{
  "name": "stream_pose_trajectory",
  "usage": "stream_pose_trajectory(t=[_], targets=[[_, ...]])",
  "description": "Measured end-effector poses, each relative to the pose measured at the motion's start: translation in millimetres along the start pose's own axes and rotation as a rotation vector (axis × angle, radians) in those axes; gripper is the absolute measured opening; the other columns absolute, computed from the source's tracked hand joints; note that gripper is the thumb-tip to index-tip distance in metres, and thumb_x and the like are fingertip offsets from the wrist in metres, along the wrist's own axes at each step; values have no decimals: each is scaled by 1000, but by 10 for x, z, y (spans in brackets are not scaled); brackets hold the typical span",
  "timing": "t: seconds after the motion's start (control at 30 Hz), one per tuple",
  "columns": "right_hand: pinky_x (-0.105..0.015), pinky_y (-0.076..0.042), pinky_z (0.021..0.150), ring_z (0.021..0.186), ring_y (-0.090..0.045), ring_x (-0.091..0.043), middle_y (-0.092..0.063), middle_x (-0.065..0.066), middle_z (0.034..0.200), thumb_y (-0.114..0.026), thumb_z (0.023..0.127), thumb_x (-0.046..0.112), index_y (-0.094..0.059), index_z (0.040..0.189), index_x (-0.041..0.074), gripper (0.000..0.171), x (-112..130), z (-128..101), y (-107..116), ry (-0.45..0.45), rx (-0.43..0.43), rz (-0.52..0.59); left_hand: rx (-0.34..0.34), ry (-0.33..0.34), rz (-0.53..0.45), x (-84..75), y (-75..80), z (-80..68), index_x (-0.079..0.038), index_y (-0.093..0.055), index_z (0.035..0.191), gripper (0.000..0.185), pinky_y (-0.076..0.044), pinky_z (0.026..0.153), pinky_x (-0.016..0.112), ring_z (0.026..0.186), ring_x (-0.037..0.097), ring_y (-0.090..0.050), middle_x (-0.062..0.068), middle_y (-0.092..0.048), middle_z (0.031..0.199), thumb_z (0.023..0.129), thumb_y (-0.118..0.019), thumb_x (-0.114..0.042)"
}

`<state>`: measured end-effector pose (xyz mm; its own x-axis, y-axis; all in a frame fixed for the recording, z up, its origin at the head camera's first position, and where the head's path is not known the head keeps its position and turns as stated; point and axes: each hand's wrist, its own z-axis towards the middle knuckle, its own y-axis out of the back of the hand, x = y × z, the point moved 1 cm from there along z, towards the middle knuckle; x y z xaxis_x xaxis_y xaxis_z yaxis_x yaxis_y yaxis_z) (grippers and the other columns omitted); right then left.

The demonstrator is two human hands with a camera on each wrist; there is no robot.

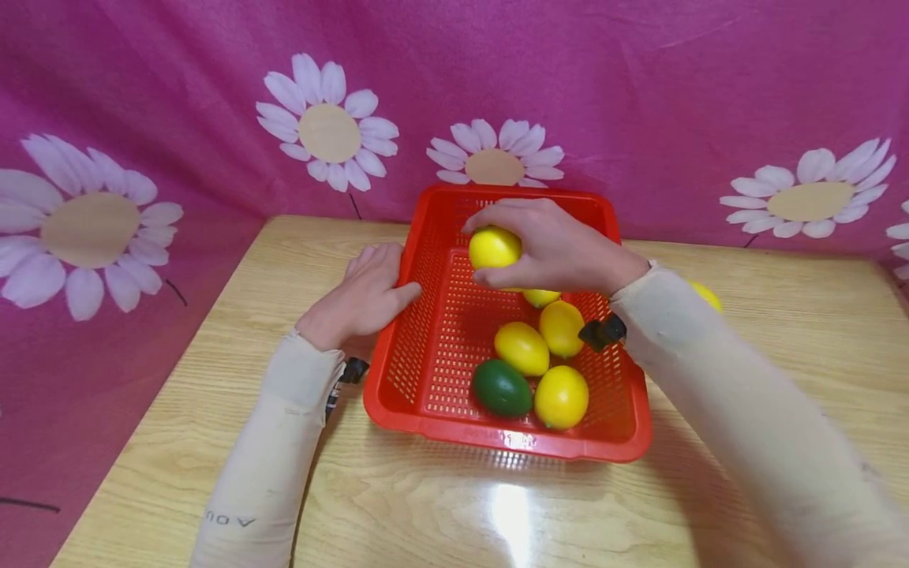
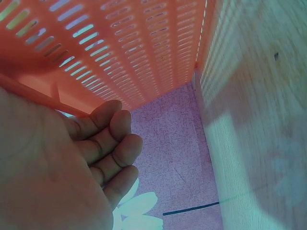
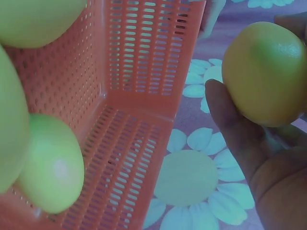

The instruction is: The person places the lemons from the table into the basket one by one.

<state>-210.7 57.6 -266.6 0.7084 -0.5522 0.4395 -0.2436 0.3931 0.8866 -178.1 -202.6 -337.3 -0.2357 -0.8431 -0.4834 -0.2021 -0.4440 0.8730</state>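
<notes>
A yellow lemon [image 1: 494,247] is sitting in the right hand [image 1: 550,248], whose fingers are curling round it above the far end of the red basket [image 1: 419,315], while the left hand [image 1: 362,298] is resting with relaxed fingers against the basket's left wall on the wooden surface [image 1: 426,505]. From the left wrist, that hand's fingers [image 2: 112,143] are lying loosely straight beside the basket wall [image 2: 144,48]. From the right wrist, the thumb [image 3: 230,120] is pressing the lemon [image 3: 266,72] above the basket [image 3: 139,72].

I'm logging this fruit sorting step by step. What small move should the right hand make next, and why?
Probably lower and release. The right hand grips a yellow lemon above the red basket, over bare floor at the far end, while the left hand rests against the basket's side.
</notes>
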Motion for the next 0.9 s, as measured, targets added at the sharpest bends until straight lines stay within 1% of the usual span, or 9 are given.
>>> stream_pose_trajectory(t=[0.2,0.5,0.67,0.8,0.9], targets=[[-33,-53,88,104,-62,-15,-69,4,127,-77,84,39,-65,132,20,53,-14,90,-83,1,17,17,9,6,-16,-28,7,-9,-8,-47,134,45,-33,95,41,114,25,-40,7,-54,117,97,-49,-33],[-34,-53,88,103,-60,-17,-69,3,127,-75,84,43,-64,134,22,55,-46,151,-195,-40,78,9,8,-6,-26,-39,-6,11,-8,-48,133,43,-33,96,42,114,24,-40,7,-54,117,97,-50,-32],[-33,-53,86,100,-61,-16,-70,5,122,-76,85,43,-65,132,21,54,-51,176,-252,-29,83,21,10,3,-25,-29,-4,-1,-8,-47,134,44,-33,94,41,111,24,-40,7,-54,118,97,-50,-32],[-31,-54,84,98,-60,-15,-69,6,117,-76,85,43,-64,133,22,53,-49,190,-314,-54,118,40,12,8,-24,-23,5,-16,-8,-47,137,46,-34,93,40,110,23,-41,6,-55,120,97,-51,-32],[-31,-55,84,99,-60,-15,-68,7,117,-76,84,44,-64,134,22,56,-50,194,-372,-76,153,49,13,6,-27,-23,0,-24,-8,-46,138,48,-34,93,41,110,23,-41,7,-55,121,97,-52,-32]])
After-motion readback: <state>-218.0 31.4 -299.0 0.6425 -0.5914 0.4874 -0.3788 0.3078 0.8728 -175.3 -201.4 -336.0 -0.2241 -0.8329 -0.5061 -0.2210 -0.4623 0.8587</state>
